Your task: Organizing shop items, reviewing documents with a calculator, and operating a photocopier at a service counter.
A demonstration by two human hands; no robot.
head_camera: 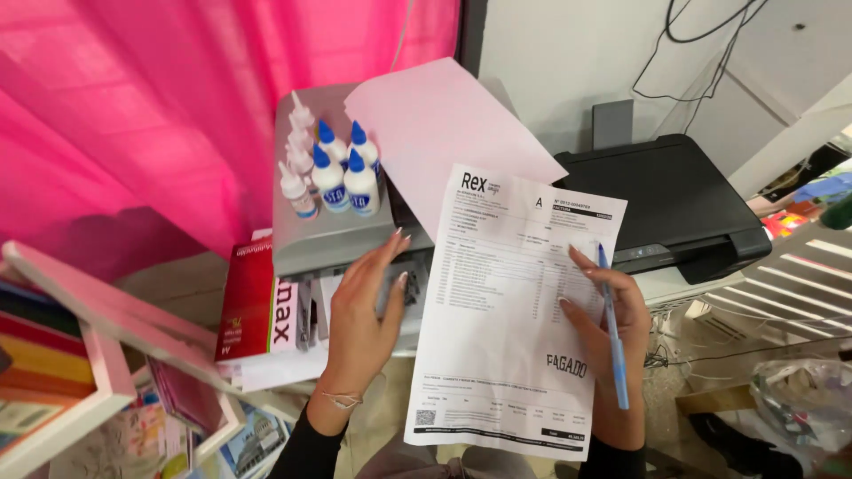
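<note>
While a smooth white printed sheet (510, 310) stands upright at the middle of the view, the things round it differ in feel: to its left sits a boxy grey machine (328, 235) with a flat matt top, and on that top, up and left of the sheet, cluster small white plastic glue bottles (330, 168), round-bodied with pointed caps, some blue and some white. A plain pale pink sheet (444, 133) rises just above the printed sheet, partly behind it. A black printer (674, 200), hard-cased and angular, lies to the right of the sheet. Left of the grey machine hangs a soft pink curtain (133, 115), and below it stands a red and white paper pack (257, 306).

The left hand (359, 319), fingers straight and close together, lies flat at the sheet's left edge, fingertips (397, 239) reaching up to the grey machine; whether it grips the paper cannot be told. A thin bracelet crosses its wrist. The right hand (608, 341) is curled narrowly at the sheet's right edge, holding it, and a slim light blue pen (612, 328) is clasped along its fingers, pointing upward.

The printed sheet is a rectangular form with dense rows of small black text, a bold heading at the top, a slanted stamp low on the right and a small square code at the lower left corner.
</note>
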